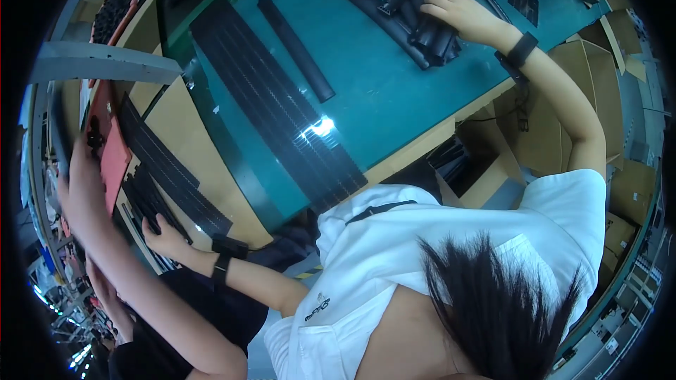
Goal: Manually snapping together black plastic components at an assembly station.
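Note:
At the far right part of the green table, my right hand (461, 15) reaches into a heap of black plastic strips (436, 43). Its fingers are bent together over a strip, and the thumb is hidden. My left hand (169, 241) is low on the left, fingers apart, beside a bunch of thin black strips (146, 200); no held piece shows. A wide flat panel of black strips (274, 98) lies across the table between my hands. One separate black strip (296, 49) rests alongside it. I wear a black band on each wrist.
A co-worker's bare forearm (134, 267) crosses the left side, close to my left hand, near a red sheet (114, 158). Cardboard (201, 148) borders the green table (380, 119). Open cartons (581, 98) stand at the right. A grey metal bar (109, 62) juts in at upper left.

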{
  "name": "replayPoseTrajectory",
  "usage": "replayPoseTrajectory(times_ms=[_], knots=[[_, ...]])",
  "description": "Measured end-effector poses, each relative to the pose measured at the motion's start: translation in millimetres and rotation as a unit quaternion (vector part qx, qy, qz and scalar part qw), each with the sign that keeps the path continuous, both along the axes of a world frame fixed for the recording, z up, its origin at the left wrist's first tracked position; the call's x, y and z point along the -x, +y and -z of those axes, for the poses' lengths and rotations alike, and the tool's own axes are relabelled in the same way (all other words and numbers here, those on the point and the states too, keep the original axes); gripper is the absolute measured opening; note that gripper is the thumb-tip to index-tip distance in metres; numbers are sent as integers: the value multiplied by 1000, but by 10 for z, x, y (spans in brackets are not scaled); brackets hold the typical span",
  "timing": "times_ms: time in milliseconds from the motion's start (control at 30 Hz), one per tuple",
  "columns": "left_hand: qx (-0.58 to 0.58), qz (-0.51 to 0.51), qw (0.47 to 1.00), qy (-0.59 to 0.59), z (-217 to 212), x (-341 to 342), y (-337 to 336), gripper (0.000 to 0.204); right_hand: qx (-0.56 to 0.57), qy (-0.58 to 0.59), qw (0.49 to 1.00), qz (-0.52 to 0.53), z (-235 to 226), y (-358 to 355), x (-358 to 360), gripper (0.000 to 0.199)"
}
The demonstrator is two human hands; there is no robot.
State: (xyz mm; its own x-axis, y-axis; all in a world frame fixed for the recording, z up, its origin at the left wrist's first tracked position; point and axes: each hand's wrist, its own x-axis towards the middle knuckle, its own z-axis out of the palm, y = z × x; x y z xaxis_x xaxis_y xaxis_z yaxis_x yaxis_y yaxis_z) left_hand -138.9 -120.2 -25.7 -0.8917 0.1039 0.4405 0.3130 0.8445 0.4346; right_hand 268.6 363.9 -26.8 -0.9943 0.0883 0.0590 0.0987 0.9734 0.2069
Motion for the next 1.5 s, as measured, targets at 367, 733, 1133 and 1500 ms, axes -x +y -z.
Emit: replayPoseTrajectory(times_ms=[367,733,1133,1500], knots=[[-178,249,891,-336,-492,-1481,671,16,104,139,985,-11,-864,-552,451,29],[-317,569,691,-313,-559,-2315,1997,47,732,359,568,113,-911,-1717,944,26],[-305,453,527,-651,97,-2347,1703,33,871,316,327,186,-223,-2091,1125,34],[-213,483,620,-581,101,-2344,1633,32,942,296,154,32,59,-2119,1014,38]])
